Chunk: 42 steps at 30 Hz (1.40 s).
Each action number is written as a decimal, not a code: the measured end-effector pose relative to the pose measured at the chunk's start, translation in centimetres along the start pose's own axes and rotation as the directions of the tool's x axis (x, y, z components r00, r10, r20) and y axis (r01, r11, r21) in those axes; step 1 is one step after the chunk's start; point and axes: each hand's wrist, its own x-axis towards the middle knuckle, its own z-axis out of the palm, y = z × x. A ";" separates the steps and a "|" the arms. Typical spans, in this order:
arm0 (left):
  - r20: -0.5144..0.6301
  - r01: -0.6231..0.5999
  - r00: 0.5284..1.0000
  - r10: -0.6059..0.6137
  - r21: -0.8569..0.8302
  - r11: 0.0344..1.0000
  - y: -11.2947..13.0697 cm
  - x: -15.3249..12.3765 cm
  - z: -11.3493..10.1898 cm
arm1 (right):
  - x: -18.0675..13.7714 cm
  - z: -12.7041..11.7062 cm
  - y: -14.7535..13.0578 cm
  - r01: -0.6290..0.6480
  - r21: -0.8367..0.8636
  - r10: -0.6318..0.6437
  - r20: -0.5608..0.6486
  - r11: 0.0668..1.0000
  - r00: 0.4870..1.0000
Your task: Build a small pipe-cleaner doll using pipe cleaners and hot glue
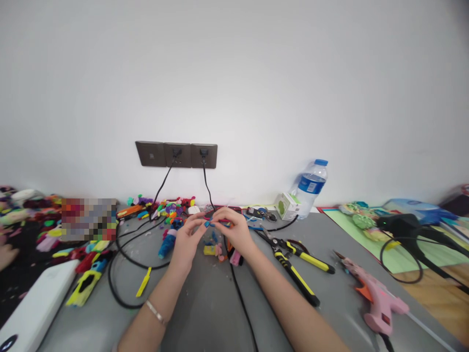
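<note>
My left hand (187,239) and my right hand (234,229) meet above the grey table (205,313), fingertips pinched together on a small blue piece (211,223). Both hands are closed around it. Under the hands lie small yellow, pink and blue bits (214,250). A blue spool-like thing (166,244) rests just left of my left hand. A thin bracelet (156,313) sits on my left wrist.
Yellow-handled pliers (293,261) and a pink glue gun (377,298) lie to the right. Black cables (124,254) run from wall sockets (176,154) across the table. A water bottle (311,188), a small box (287,205), heaps of colourful small parts (164,208) and a white device (36,303) stand around.
</note>
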 end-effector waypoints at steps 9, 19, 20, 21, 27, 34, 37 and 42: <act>0.087 0.010 0.996 -0.019 0.106 0.994 0.5 0.3 -0.9 | 0.2 -1.0 0.1 -0.065 0.005 0.064 0.111 0.998 0.992; 0.111 0.011 0.993 -0.029 0.160 0.987 0.4 0.6 -1.2 | 0.3 -1.1 0.3 -0.020 0.013 0.018 0.178 1.000 0.984; 0.122 0.006 0.992 -0.027 0.169 0.986 0.3 0.6 -1.3 | 0.3 -1.1 0.4 -0.016 0.012 0.013 0.176 1.000 0.984; 0.131 0.001 0.991 -0.024 0.178 0.984 0.3 0.7 -1.3 | 0.3 -1.2 0.5 -0.013 0.008 0.012 0.173 1.000 0.985; 0.169 -0.040 0.986 0.007 0.196 0.980 0.2 0.9 -1.6 | 0.3 -1.0 0.4 -0.014 0.020 0.010 0.175 1.000 0.984; 0.115 -0.061 0.993 0.037 0.209 0.976 -0.2 0.9 -1.4 | 0.2 -0.5 0.4 -0.004 0.014 0.002 0.131 1.000 0.991; 0.077 -0.075 0.995 0.062 0.180 0.981 -0.7 0.9 -1.1 | 0.1 -0.3 0.4 -0.004 0.010 0.002 0.123 1.000 0.992; -0.021 -0.076 0.997 0.079 0.128 0.989 -0.9 0.4 -0.5 | 0.0 0.0 0.3 -0.012 -0.001 0.012 0.102 1.000 0.995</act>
